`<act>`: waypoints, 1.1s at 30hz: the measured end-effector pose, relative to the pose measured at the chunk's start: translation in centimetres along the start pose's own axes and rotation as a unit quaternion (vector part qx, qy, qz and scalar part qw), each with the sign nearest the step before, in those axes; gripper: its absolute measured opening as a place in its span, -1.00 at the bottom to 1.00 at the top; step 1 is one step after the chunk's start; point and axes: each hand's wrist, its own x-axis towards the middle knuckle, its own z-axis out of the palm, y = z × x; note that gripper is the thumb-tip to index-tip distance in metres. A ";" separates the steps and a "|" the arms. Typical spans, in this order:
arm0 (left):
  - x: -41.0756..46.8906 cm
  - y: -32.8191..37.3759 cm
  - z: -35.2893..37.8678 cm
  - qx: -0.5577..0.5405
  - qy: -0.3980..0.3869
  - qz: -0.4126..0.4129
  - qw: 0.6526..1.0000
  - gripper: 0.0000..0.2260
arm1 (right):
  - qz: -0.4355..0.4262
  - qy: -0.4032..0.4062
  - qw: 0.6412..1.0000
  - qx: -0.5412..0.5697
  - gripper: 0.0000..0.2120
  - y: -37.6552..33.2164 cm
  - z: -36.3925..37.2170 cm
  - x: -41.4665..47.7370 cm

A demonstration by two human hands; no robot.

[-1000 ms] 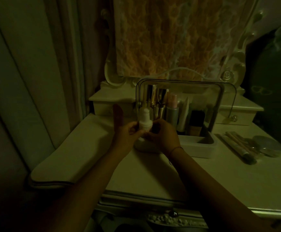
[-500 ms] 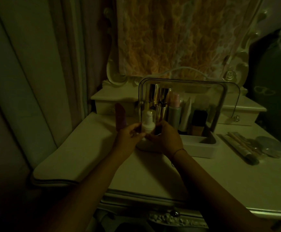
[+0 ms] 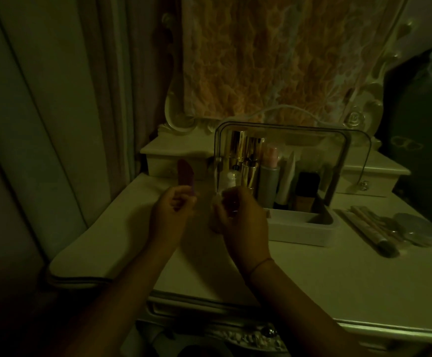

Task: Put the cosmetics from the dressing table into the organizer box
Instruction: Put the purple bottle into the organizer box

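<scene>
Left hand: seen at 9 o'clock of the right hand, a little apart from it; its fingers are curled round the lower end of a purple tube, which is held upright.
Right hand: raised above the table, fingers curled round a small white bottle; a thin thread is worn on the wrist.
White bottle: held upright, cap at 12 o'clock, against the left end of the box; it is blurred, and whether it is already inside cannot be told.
Box: set on the table at 3 o'clock of the right hand; its clear lid is stood open at the back.
Inside the box: gold tubes are stood at the left end, and at 3 o'clock of them a grey bottle with a pink cap, then a leaning pale tube, then a dark bottle; the front right compartment is seen only as shadow.
Still on the table: brushes are laid side by side at 3 o'clock of the box, and a round compact is touched by their far side.
Backdrop: a patterned cloth is hung at 12 o'clock behind the box; a curtain is hung at 9 o'clock.
</scene>
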 end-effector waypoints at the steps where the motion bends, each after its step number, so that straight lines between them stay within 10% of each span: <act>1: 0.5 -0.1 -0.4 0.011 0.025 0.000 1.000 -0.85 | 0.001 -0.024 1.000 0.018 -0.82 -0.4 0.8 -0.2; 14: 4.5 -2.3 -0.8 -0.054 -0.131 -0.109 0.984 -0.63 | 0.125 -0.118 0.978 0.114 -0.68 -0.7 8.7 2.0; 33: -4.4 0.8 -1.4 -0.037 -0.112 -0.107 0.987 -0.73 | 0.056 -0.184 0.976 0.099 -0.76 1.7 -0.5 -1.8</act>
